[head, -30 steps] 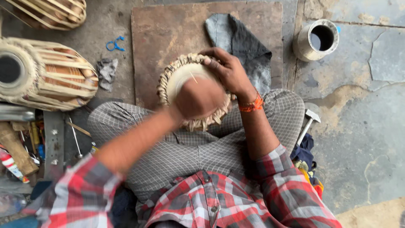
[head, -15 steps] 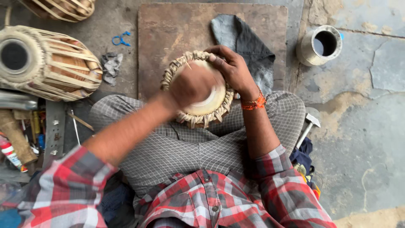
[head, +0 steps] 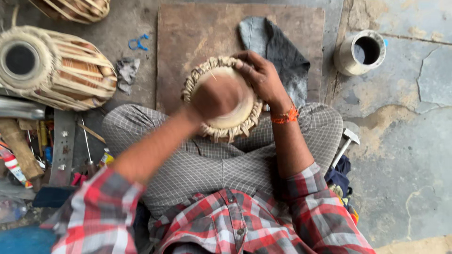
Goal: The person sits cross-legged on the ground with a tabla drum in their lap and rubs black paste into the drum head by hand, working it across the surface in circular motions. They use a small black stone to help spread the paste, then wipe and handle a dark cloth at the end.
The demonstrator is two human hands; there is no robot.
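the round drum head (head: pixel 233 117), pale skin ringed with braided straps, sits on my crossed legs. my right hand (head: pixel 263 77) grips its far rim, fingers clamped. my left hand (head: pixel 216 96) is blurred over it; fingers unclear.

Floor: cracked grey concrete floor (head: pixel 405 141)
Centre: brown wooden board (head: pixel 197 33), dark grey cloth (head: pixel 278 51) lying on it
Right: metal cup (head: pixel 360 51); hammer (head: pixel 346 141) beside the knee
Left: strapped drum (head: pixel 56 68) on its side, blue ring clip (head: pixel 138 42), grey rag (head: pixel 125 73), scattered hand tools (head: pixel 61 146)
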